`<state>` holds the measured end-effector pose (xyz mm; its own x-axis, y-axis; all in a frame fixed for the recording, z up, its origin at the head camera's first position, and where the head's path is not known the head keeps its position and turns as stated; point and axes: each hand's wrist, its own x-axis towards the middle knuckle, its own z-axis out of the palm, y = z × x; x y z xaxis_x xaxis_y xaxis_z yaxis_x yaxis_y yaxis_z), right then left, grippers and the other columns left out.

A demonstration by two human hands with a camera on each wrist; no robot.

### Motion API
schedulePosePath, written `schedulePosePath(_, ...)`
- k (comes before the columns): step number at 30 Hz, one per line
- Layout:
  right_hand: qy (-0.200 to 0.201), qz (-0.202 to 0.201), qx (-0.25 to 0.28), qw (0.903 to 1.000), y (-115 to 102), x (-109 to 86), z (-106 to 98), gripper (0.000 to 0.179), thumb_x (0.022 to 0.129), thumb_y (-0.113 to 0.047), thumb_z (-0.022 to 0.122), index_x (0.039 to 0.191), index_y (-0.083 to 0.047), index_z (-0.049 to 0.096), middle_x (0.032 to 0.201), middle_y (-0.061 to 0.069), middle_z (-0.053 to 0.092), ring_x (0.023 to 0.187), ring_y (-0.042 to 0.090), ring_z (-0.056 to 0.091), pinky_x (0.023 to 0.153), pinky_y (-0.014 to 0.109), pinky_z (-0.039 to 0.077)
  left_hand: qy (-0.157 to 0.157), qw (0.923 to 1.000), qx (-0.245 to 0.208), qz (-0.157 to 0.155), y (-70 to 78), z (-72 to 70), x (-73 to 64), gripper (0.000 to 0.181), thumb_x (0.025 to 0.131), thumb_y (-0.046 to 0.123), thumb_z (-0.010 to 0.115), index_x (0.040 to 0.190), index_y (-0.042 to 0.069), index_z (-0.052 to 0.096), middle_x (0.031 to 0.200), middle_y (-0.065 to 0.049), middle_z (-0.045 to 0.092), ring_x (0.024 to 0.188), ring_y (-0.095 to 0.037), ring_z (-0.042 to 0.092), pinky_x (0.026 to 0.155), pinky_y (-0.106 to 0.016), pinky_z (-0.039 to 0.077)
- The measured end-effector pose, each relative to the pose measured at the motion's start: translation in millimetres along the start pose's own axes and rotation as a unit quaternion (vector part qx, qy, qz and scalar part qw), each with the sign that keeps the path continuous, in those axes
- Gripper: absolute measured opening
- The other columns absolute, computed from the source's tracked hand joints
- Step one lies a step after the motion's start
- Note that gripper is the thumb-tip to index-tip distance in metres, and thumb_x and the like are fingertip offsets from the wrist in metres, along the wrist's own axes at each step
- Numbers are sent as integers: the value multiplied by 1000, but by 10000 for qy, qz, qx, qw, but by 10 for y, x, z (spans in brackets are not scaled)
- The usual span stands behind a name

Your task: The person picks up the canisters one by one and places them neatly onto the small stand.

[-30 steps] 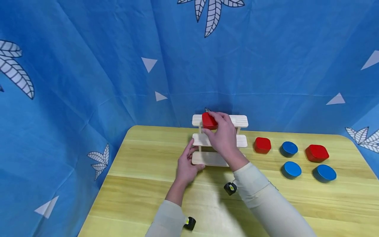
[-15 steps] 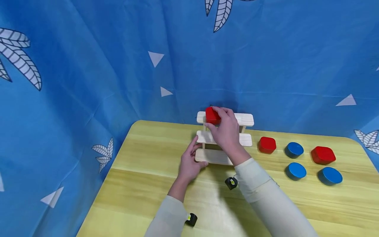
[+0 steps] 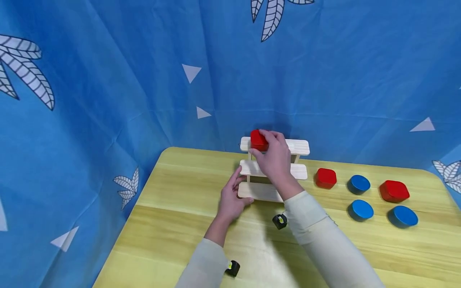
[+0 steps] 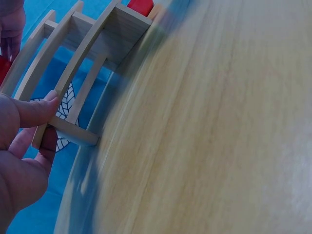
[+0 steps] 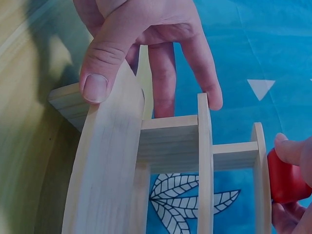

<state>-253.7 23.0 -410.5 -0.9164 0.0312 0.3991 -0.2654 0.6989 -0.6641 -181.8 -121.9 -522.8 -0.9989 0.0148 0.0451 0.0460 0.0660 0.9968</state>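
A small three-tier wooden shelf [image 3: 256, 191] stands at the back of the table. My left hand [image 3: 230, 202] grips its left end, thumb over the lowest board's front edge and a finger reaching up to the middle board. In the left wrist view, that thumb and fingers close round a board's end. My right hand [image 3: 275, 160] reaches over the shelf and pinches a red rounded-square block [image 3: 258, 141] on the left part of the top board [image 3: 297, 147]. The right wrist view shows the red block [image 5: 287, 178] right against the top board, between thumb and fingers.
On the table right of the shelf lie two more red blocks, a nearer one [image 3: 325, 178] and a farther one [image 3: 394, 191]. Several round blue blocks [image 3: 360, 210] sit among them. A blue cloth [image 3: 223, 72] with leaf prints hangs right behind the table's back edge.
The head view has shifted a little, so the scene sits slightly farther right. Both hands and the red block keep nearly the same places on the shelf.
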Motion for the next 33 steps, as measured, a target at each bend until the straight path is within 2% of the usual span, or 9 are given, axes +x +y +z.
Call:
schedulePosePath(6,-27,45,-45,10000,13,0,30,63,80,-26,87,136,-12,62,130,18,54,114,37,55,88,51,54,30,10000,-51,11,-41,7,-16,118,65,-29,76,155,37,36,140,-6,55,125,-26,54,85,-32,56)
schedulePosePath(18,-28,124,-127,9998,15,2,43,64,80,-27,86,137,-13,61,131,18,53,114,38,55,86,51,56,50,9999,90,-102,-5,33,-44,120,65,-27,77,153,43,36,139,-1,56,122,-24,55,87,-32,56)
schedulePosePath(26,28,106,-181,9998,2,40,62,64,80,-27,86,138,-15,61,131,17,53,114,38,56,88,51,55,13,10000,18,-94,15,19,-22,118,66,-27,76,153,42,35,140,-3,55,124,-26,54,86,-34,56)
schedulePosePath(33,104,50,-223,9997,8,46,74,65,79,-27,87,137,-16,61,130,17,54,112,38,57,87,51,55,-5,9997,12,-234,321,37,-101,111,67,-30,73,158,22,33,141,-13,53,126,-32,51,90,-35,55)
